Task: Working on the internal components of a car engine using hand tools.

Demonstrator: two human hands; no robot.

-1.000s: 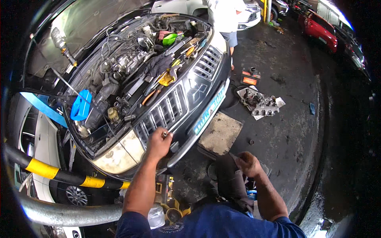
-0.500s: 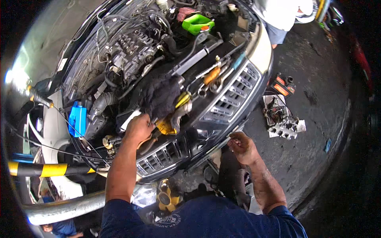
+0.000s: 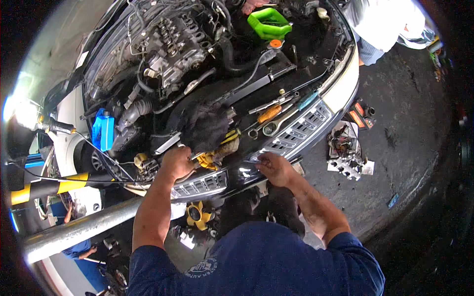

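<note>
My left hand [image 3: 178, 162] rests at the car's front edge with fingers curled among tools, beside a dark cloth [image 3: 202, 123] and yellow-and-black gloves or rags [image 3: 210, 158]; what it grips is hidden. My right hand [image 3: 271, 168] is closed over the grille [image 3: 296, 129], around something small and metallic that I cannot make out. Above it lie an orange-handled tool [image 3: 269, 114], a ring spanner [image 3: 270, 127] and a blue-handled tool [image 3: 307, 100]. The open engine bay [image 3: 177, 49] holds a green plastic container [image 3: 269, 24]; a blue jug [image 3: 102, 129] stands at its left.
A striped bar [image 3: 69, 185] and steel pipe [image 3: 79, 229] run at left, near another worker [image 3: 79, 249]. Engine parts [image 3: 345, 153] and an orange-labelled box [image 3: 356, 118] lie on the floor at right. A person in white [image 3: 380, 22] stands beyond the car.
I have leaned in over the engine bay. My left hand moved from the grille up to the tools on the front edge, and my right hand rose from below the bumper to the grille.
</note>
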